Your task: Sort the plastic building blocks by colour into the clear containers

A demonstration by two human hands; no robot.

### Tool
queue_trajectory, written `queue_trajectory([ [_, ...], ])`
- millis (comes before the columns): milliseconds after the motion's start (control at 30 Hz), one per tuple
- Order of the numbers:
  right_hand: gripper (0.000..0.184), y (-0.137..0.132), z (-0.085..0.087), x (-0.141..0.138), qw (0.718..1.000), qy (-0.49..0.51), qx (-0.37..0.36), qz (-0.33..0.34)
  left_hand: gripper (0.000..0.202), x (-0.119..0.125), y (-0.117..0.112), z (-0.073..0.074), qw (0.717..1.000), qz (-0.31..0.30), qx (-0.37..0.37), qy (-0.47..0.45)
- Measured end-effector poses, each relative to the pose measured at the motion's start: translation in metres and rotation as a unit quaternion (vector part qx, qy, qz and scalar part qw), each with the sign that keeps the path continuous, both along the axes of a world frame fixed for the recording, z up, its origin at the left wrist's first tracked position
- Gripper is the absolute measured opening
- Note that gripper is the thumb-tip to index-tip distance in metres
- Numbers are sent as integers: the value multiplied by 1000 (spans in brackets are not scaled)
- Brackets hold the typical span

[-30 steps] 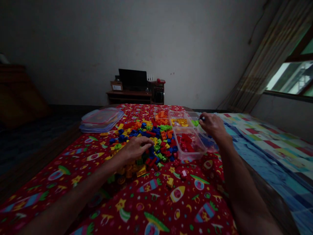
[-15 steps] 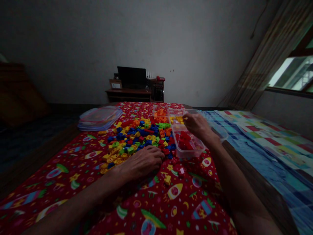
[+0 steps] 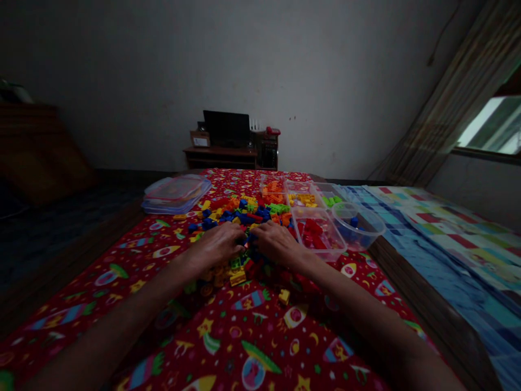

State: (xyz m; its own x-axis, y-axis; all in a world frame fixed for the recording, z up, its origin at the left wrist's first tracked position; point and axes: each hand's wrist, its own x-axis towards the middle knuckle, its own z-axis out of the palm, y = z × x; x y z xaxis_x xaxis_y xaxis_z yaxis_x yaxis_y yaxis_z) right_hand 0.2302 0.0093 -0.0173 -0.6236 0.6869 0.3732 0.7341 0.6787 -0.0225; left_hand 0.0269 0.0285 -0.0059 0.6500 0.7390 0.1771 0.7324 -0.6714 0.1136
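Note:
A heap of small plastic bricks in blue, yellow, orange, green and red lies on a red cloth with rockets. My left hand and my right hand rest palm down on the near side of the heap. Their fingertips meet over some blue bricks, and the fingers are curled into the pile. What they grip is hidden. Right of my right hand is a clear tub of red bricks and a round clear bowl with blue bricks.
Behind the tubs stand clear tubs of orange, yellow and green bricks. Stacked clear lids lie at the back left. A loose yellow brick lies near me. A patchwork blanket covers the right side.
My right hand came back from the tubs on the right to the heap, beside my left hand. My left hand shifted forward into the pile. The view turned a little to the left.

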Motion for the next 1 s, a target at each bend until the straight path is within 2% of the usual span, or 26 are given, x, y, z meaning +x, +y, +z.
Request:
queue_trajectory([
  [267,26,7,-16,11,995,90,25,41,14,2,-3,8,999,28,-6,14],
  [467,19,7,-4,15,995,97,-19,22,17,12,-13,8,998,38,45,31],
  [533,20,5,0,15,994,106,-24,15,15,13,-11,7,998,47,40,-6],
  [633,29,4,4,14,990,133,-19,33,19,12,-4,10,992,69,-8,-105],
  [733,34,4,2,12,989,136,-25,62,26,15,1,14,966,87,-87,-225],
  [833,32,3,2,10,988,133,-29,68,34,20,0,13,932,81,-157,-316],
  [900,28,3,5,10,988,136,-32,68,38,23,-3,14,923,78,-170,-337],
  [1000,22,0,16,12,988,139,-45,52,36,23,-7,18,939,92,-132,-305],
])
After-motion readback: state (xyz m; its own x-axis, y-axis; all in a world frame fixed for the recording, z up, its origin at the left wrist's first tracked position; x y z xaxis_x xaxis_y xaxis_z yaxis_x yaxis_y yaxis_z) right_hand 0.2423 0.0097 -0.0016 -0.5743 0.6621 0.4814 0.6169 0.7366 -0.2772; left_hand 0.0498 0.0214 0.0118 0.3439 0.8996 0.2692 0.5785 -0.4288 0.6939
